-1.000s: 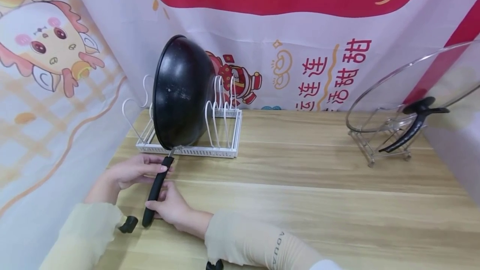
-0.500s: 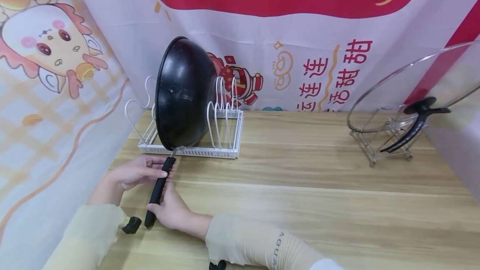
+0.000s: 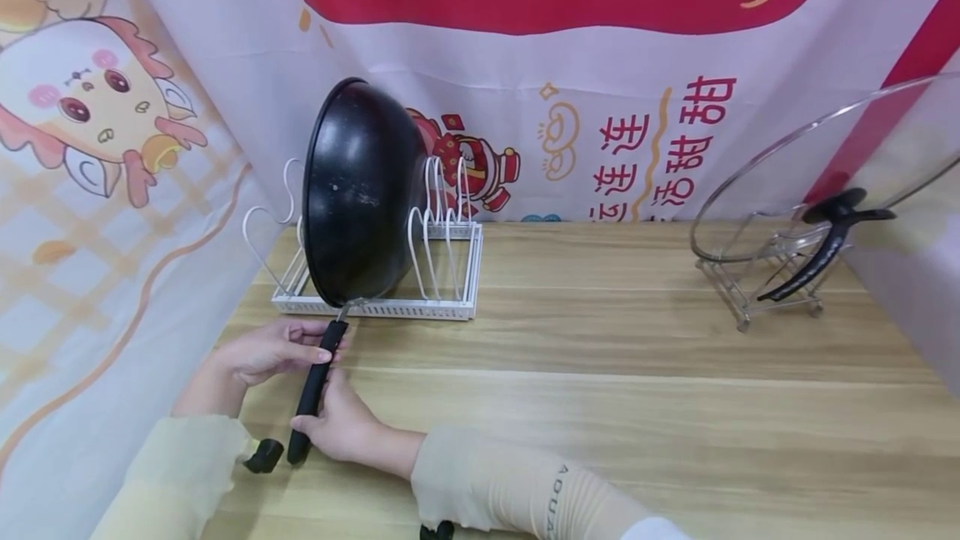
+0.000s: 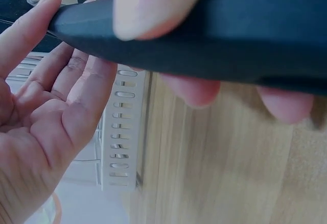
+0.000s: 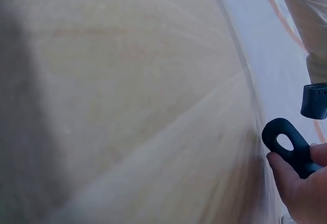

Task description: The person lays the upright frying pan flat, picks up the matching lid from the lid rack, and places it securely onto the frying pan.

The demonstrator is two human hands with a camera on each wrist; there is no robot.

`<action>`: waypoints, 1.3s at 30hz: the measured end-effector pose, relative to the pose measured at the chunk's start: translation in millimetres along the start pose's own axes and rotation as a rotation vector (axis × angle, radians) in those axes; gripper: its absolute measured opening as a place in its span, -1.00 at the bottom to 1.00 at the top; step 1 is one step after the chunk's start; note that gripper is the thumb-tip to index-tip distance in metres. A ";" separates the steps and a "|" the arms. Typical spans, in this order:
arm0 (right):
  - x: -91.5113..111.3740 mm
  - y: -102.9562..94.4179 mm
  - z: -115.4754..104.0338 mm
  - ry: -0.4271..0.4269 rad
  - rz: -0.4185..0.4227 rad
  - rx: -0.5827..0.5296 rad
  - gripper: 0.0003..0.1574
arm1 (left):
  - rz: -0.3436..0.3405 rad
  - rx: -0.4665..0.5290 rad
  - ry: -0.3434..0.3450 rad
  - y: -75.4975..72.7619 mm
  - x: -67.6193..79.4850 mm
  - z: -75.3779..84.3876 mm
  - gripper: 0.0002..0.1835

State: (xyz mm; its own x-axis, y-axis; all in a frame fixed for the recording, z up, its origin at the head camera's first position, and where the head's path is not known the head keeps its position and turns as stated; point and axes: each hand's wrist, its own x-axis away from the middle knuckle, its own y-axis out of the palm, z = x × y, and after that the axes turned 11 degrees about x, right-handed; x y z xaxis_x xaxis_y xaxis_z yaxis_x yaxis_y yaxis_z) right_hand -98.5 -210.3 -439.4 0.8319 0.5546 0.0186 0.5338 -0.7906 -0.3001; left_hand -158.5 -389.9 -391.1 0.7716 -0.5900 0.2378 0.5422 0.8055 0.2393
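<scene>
A black wok [image 3: 360, 190] stands on its side in a white wire rack [image 3: 465, 307], its opening turned to the left. Its black handle [image 3: 311, 394] slants out over the front of the rack toward the person. My left hand [image 3: 262, 354] pinches the handle close to the wok, thumb on top and fingers behind it; the left wrist view shows its palm [image 4: 46, 122] beneath the handle's neck. Nearer the free end, my right hand [image 3: 347, 423] grips the handle with the thumb over it. The right wrist view shows the handle's end with a hanging hole [image 5: 278, 127] beside the fingers.
On the right a large glass lid with a black handle [image 3: 813, 265] leans on a small metal stand [image 3: 742, 302]. Printed cloth [image 3: 570, 57] hangs along the back and sides of the wooden table [image 3: 600, 440]. Upright wire loops [image 3: 427, 248] flank the wok.
The head view has shifted slightly. The wok stays in the rack, and both hands keep hold of its handle in nearly the same places.
</scene>
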 end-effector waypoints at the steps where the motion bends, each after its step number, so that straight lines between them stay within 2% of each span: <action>1: 0.2 0.0 -0.4 0.000 -0.002 -0.001 -0.36 | -0.004 0.000 0.005 -0.2 0.3 -0.2 -0.59; 7: 0.6 -0.7 -0.9 0.001 -0.013 0.002 -0.29 | -0.031 0.002 0.012 0.0 1.3 1.2 -0.58; 13: 1.7 -1.7 -1.4 -0.001 -0.041 0.005 -0.10 | -0.032 0.003 0.016 1.3 1.9 2.0 -0.61; 22: 1.6 -2.8 -0.8 -0.040 -0.017 0.075 0.02 | -0.059 -0.009 0.032 1.7 -0.2 1.6 -0.60; 29: 3.0 -7.4 -0.5 -0.035 -0.015 0.123 0.05 | -0.017 -0.003 0.023 3.9 -0.1 1.9 -0.60; 34: 2.3 -10.1 -2.3 -0.066 -0.016 0.142 0.10 | -0.020 0.005 0.023 6.8 1.2 6.4 -0.62; 39: 1.9 -11.1 -4.3 -0.063 -0.025 0.126 0.11 | -0.014 0.007 0.018 9.0 2.5 9.7 -0.64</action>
State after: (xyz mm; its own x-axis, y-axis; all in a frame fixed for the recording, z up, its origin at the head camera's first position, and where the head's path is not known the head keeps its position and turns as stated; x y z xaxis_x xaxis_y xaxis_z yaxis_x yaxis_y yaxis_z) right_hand -102.2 -201.5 -432.0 0.8053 0.5921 -0.0312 0.5276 -0.7396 -0.4180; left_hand -154.9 -384.7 -379.2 0.7701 -0.5998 0.2172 0.5504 0.7969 0.2489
